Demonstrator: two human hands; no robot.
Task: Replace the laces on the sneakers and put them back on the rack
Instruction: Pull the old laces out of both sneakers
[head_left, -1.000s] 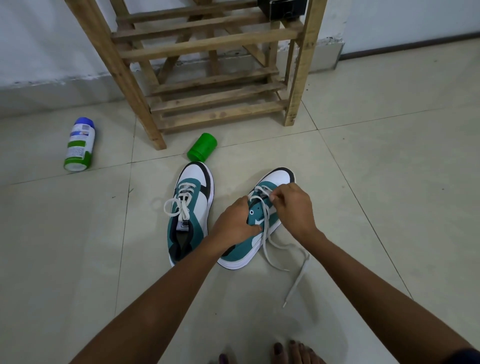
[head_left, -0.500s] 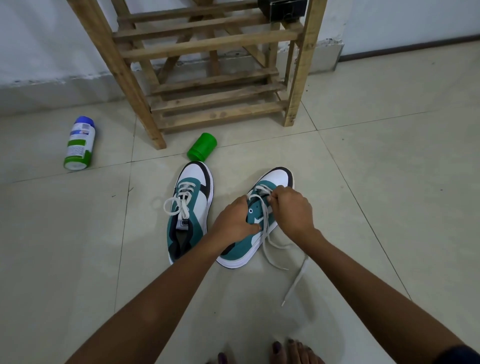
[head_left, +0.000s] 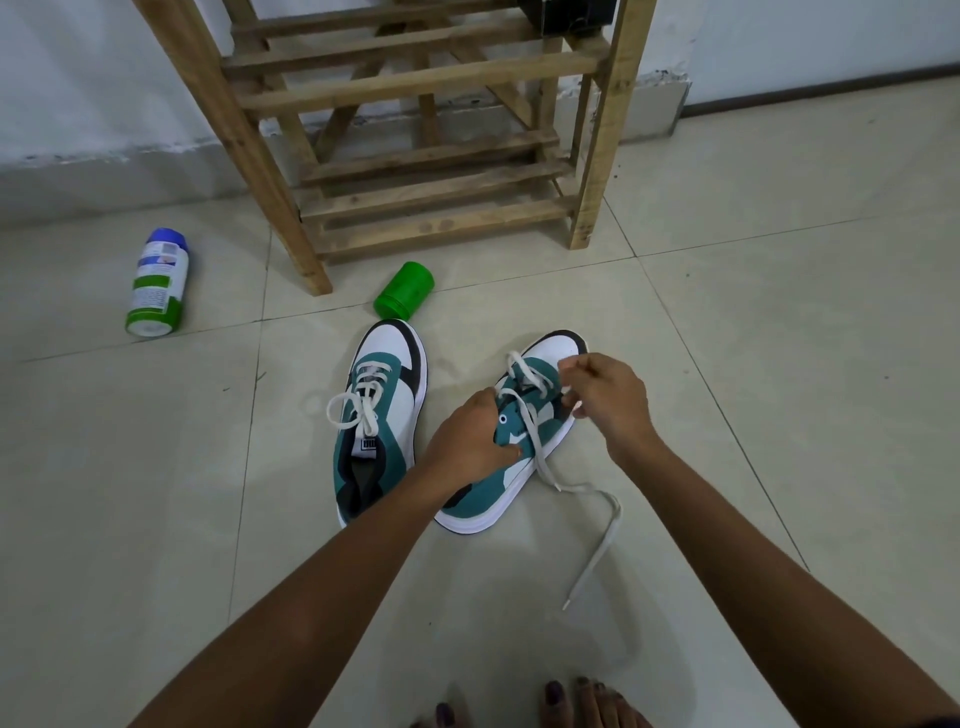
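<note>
Hands (head_left: 470, 439) on sneaker (head_left: 511, 441) — lace (head_left: 540, 447) pinched

No text here is readable for you: print on the spray can (head_left: 156, 283) label and the left sneaker (head_left: 375, 421) tongue tag is illegible.

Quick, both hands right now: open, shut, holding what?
Left hand: grips the right sneaker at its side.
Right hand: pinches the white lace.

Light: even, moderately bright, diffuse | Shadows: soft, faint, on the floor tiles (head_left: 779, 364) beneath the forearms | Glare: dull sheen on tiles, no hotspots | Focus: sharp at centre, slight softness toward edges | Distortion: wide-angle bowing of tile seams and rack (head_left: 415, 156) posts.
</note>
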